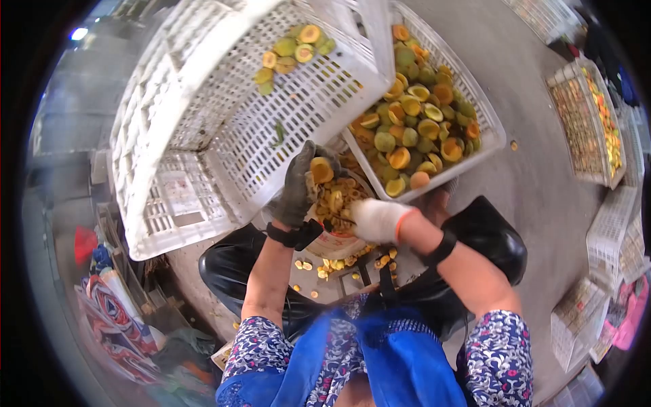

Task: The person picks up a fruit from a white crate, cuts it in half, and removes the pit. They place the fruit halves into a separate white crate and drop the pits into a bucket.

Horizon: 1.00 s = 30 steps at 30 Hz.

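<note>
My left hand, in a dark grey glove, holds a halved fruit with its orange cut face up. Below it stands a round bucket full of yellow-orange pits and scraps. My right hand, in a white glove with an orange cuff, is closed over the bucket's right side, with a thin dark tool partly visible at its fingers. Beyond the hands, a white crate holds many halved green and orange fruits. A large tilted white crate has a few fruits inside.
Yellow pieces lie on the floor by the bucket, between my knees. Another crate of fruit stands at the far right, with white crates below it. Colourful cloth lies at the lower left.
</note>
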{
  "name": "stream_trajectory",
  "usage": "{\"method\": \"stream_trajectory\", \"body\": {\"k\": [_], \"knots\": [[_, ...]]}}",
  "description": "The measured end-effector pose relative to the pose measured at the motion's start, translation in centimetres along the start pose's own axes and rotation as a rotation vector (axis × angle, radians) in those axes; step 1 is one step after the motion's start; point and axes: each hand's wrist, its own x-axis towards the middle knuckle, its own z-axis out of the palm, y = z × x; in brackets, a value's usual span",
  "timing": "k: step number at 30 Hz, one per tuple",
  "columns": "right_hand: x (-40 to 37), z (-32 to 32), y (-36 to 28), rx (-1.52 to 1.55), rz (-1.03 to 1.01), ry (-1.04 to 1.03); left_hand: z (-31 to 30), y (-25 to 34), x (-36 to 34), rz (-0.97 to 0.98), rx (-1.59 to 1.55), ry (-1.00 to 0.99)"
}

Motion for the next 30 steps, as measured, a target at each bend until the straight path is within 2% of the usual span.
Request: {"method": "stream_trajectory", "body": {"k": [1, 2, 4, 5, 7, 9, 11, 13, 14, 16, 20, 22, 23, 25, 26, 27, 29, 30], "knots": [[-0.6, -1.7, -2.9, 0.072, 0.494, -0.039, 0.2, 0.5, 0.3, 0.021, 0.012, 0.012], [-0.9, -0.2, -2.6, 0.049, 0.533, -0.131, 0.7, 0.9, 1.0, -0.025, 0.049, 0.093], [-0.2, -2.5, -4.1, 0.159, 0.564, -0.146, 1.6, 0.9, 3.0, -0.161, 0.087, 0.205], [0.2, -3.4, -4.6, 0.2, 0.581, -0.11, 3.1, 1.5, 4.0, -0.151, 0.088, 0.211], [0.1, -2.8, -3.8, 0.156, 0.522, -0.064, 6.4, 3.8, 5.6, 0.261, 0.211, 0.029], [-0.1, -2.9, -3.3, 0.112, 0.464, -0.011, 2.7, 4.9, 9.6, 0.347, 0.492, 0.136], [-0.4, -3.1, -3.3, 0.071, 0.522, 0.116, -3.4, 5.7, 13.8, 0.228, 0.707, 0.46], [-0.6, -2.5, -2.9, 0.059, 0.496, 0.147, -11.1, 5.1, 17.5, 0.341, 1.238, 0.732], [-0.6, -2.5, -2.9, 0.063, 0.511, 0.147, -11.8, 5.7, 18.2, 0.344, 1.237, 0.727], [-0.7, -2.9, -3.1, 0.072, 0.511, 0.15, -12.9, 6.0, 19.1, 0.262, 1.584, 0.848], [-0.5, -2.8, -2.6, 0.059, 0.513, 0.149, -14.6, 5.9, 20.6, 0.23, 1.652, 0.806], [-0.2, -3.2, -2.7, 0.073, 0.549, 0.102, -14.6, 6.5, 20.2, 0.243, 1.714, 0.657], [-0.1, -3.4, -2.6, 0.074, 0.55, 0.102, -14.5, 7.0, 19.8, 0.242, 1.714, 0.656], [-0.2, -3.7, -2.5, 0.048, 0.531, 0.184, -13.7, 8.1, 17.7, 0.211, 1.074, 0.589], [-0.2, -4.0, -2.3, 0.049, 0.538, 0.246, -8.3, 10.4, 13.6, 0.155, 0.816, 0.565], [0.1, -4.5, -2.2, 0.053, 0.536, 0.254, -7.8, 9.6, 11.8, 0.158, 0.825, 0.562], [0.4, -5.8, -2.2, 0.14, 0.472, 0.471, -7.9, 7.7, 8.9, 0.372, -0.097, 0.044], [0.7, -6.4, -1.9, 0.175, 0.494, 0.399, -7.7, 6.8, 7.8, 0.296, -0.163, 0.034]]}}
